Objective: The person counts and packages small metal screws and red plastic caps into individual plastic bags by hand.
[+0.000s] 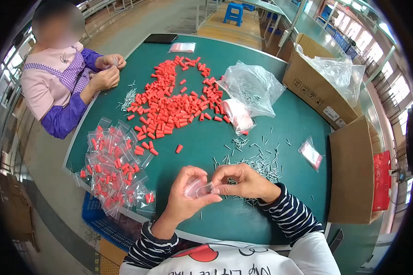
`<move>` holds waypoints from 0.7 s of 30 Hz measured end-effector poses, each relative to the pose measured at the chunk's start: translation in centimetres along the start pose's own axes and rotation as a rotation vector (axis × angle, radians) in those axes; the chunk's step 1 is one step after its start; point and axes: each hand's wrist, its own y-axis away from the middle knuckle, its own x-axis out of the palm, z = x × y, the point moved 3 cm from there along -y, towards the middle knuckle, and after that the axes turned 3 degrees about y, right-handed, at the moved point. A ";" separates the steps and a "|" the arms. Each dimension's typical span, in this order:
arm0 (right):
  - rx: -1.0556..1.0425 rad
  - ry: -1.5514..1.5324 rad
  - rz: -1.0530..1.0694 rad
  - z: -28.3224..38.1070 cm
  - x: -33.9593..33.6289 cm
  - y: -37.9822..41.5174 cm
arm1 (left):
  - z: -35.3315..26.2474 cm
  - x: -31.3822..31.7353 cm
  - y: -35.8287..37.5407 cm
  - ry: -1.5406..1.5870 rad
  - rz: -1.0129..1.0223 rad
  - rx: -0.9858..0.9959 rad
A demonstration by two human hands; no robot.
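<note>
A small clear plastic bag (198, 189) is held between my two hands above the near part of the table. My left hand (182, 195) curls around its left side, with the thumb along the lower edge. The fingers of my right hand (238, 179) pinch the bag's right end. Loose metal screws (261, 168) lie scattered under and beyond my right hand. To the left of my left hand is a heap of filled clear bags (117, 165), with red caps inside. A large pile of red plastic caps (170, 107) spreads over the middle of the green table (303, 192).
Across the left corner, a person (64, 73) in purple sleeves handles a small bag. A large clear bag of screws (252, 87) and a packet of small bags (311, 153) lie on the table. Cardboard boxes (351, 174) line the right edge. A blue crate (108, 224) is below left.
</note>
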 end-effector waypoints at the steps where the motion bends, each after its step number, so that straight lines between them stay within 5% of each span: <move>1: -0.022 -0.030 -0.050 0.3 0.1 -0.1 | -0.3 -0.1 -0.1 0.036 -0.020 0.022; 21: -0.213 0.154 -0.335 2.0 -0.4 0.8 | -1.2 0.0 -0.4 0.059 -0.194 -0.039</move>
